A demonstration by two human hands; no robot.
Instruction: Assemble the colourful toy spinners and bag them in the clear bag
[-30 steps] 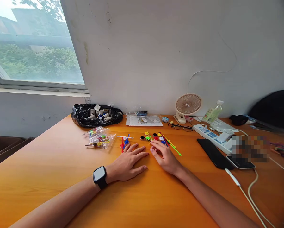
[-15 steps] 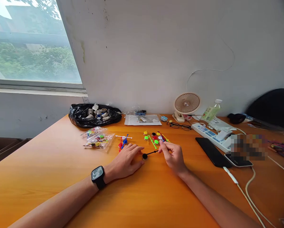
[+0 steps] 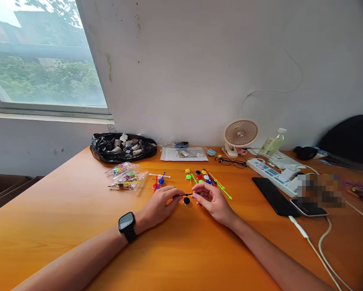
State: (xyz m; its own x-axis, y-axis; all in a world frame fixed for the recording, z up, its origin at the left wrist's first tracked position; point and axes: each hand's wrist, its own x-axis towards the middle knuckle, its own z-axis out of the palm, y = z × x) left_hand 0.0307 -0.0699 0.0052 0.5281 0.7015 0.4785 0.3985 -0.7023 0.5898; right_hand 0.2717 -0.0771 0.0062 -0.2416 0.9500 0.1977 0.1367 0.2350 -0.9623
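Note:
A thin black plastic pointer (image 3: 186, 195) is stretched level between my two hands. My left hand (image 3: 165, 201), with a watch on its wrist, pinches the pointer's left end. The fingertips of my right hand (image 3: 210, 200) are closed on its other end. Just below the pointer, a small round black piece with a clear base (image 3: 186, 201) stands on the table. Beyond my right hand lie several coloured round pieces (image 3: 199, 177) and coloured pointers (image 3: 222, 186), partly hidden by the hand. Past my left hand, red, blue and white spinners (image 3: 159, 181) lie close together.
Clear bags of coloured parts (image 3: 128, 178) lie at the left on the wooden table (image 3: 157, 258). Behind are a black plastic bag (image 3: 104, 151), a fan (image 3: 241, 133) and eyeglasses (image 3: 230, 162). A phone (image 3: 271, 196) and a power strip (image 3: 271, 173) occupy the right side.
My right hand has moved left and turned. My left hand has gone from open fingers beside the round black piece to pinching the pointer, which is now level above that piece.

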